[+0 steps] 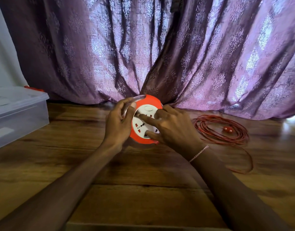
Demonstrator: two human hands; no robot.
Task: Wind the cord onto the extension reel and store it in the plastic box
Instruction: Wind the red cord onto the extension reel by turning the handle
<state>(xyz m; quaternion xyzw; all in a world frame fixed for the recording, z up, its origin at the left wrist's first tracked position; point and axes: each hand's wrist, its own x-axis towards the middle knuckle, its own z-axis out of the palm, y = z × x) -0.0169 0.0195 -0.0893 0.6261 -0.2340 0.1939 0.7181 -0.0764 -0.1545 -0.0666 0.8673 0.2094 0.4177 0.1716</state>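
Observation:
An orange extension reel (151, 100) with a white socket face (144, 124) is held tilted above the wooden floor, near the middle of the view. My left hand (117, 121) grips its left rim. My right hand (170, 126) lies on the socket face, with fingers pressed into it. A thin red cord (221, 130) lies in a loose coil on the floor to the right, its red plug (227, 129) inside the coil. One strand loops down and back toward the reel. The clear plastic box (18, 114), lid on, stands at the left.
A purple patterned curtain (160, 47) hangs behind the reel and reaches the wooden floor (143, 189). A white wall (2, 55) rises behind the box. A small red item (33, 88) peeks out behind the box.

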